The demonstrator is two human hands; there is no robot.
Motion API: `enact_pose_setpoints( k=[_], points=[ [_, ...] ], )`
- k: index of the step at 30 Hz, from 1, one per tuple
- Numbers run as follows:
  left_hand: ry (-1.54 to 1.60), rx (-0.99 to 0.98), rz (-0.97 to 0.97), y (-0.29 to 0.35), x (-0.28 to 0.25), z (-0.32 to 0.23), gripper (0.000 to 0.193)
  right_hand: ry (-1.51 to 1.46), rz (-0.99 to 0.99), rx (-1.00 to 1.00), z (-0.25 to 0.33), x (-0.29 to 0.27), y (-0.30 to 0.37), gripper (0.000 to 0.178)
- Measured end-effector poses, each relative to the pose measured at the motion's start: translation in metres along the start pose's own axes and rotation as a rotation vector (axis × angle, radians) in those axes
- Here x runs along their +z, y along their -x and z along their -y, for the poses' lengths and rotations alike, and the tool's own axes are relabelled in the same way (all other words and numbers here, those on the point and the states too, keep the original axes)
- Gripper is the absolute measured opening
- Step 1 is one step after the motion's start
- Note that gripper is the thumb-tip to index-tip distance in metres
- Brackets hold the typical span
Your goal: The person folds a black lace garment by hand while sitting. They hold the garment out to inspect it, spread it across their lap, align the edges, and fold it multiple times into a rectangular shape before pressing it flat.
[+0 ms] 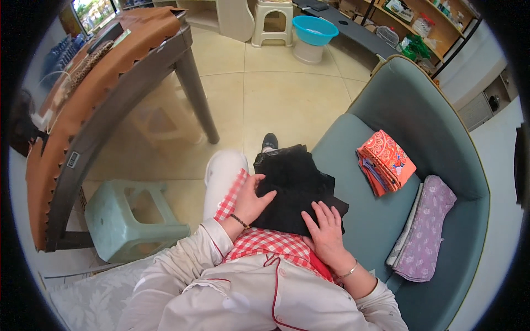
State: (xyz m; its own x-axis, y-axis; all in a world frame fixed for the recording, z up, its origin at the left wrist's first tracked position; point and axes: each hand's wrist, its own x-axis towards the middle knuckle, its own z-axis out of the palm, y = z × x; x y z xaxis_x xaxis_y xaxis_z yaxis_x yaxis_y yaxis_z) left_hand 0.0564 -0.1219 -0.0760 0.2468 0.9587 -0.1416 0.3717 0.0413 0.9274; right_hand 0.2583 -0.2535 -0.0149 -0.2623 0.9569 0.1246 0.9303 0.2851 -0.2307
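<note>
A folded black garment [292,187] lies across my lap, with a lacy-looking edge at its far left corner. My left hand [255,199] rests at its left edge, thumb and fingers apart. Flat on the near right part of the cloth is my right hand [327,229], its fingers spread. Beneath the garment, a red-and-white checked cloth [270,244] covers part of my lap. To the right on the teal sofa [342,144] sits a folded orange-red patterned cloth [386,160]. Nearer to me on the sofa lies a folded lilac floral cloth [428,231] beside a greyish one.
A pale green plastic stool [113,223] stands at left under a table [49,182] with a brown cover. Ahead on the tiled floor are a white stool [273,22] and a blue basin [314,30] on a pale stand. Shelves with goods [419,27] fill the far right.
</note>
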Motion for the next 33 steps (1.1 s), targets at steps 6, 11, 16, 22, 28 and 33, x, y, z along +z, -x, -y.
enact_pose_setpoints(
  k=[6,11,16,22,28,33],
  points=[
    [0.731,-0.633,0.236,-0.013,-0.007,0.020,0.048,0.049,-0.075,-0.060,-0.006,0.011,-0.007,0.059],
    [1.028,-0.792,0.407,-0.010,-0.014,0.006,0.039,0.007,-0.070,-0.141,-0.010,0.001,-0.011,0.045],
    [1.187,-0.775,0.401,-0.014,-0.018,0.013,0.035,-0.101,-0.011,-0.057,-0.003,-0.018,-0.023,0.047],
    [1.017,-0.683,0.403,-0.039,-0.027,-0.025,0.028,-0.112,-0.062,-0.003,-0.005,-0.012,-0.030,0.056],
    [1.135,-0.751,0.448,-0.036,-0.022,-0.020,0.036,-0.009,-0.180,-0.008,-0.008,0.005,-0.029,0.057],
    [1.294,-0.783,0.477,-0.035,-0.018,-0.001,0.043,-0.016,-0.188,-0.039,-0.004,-0.036,-0.034,0.049]
  ],
)
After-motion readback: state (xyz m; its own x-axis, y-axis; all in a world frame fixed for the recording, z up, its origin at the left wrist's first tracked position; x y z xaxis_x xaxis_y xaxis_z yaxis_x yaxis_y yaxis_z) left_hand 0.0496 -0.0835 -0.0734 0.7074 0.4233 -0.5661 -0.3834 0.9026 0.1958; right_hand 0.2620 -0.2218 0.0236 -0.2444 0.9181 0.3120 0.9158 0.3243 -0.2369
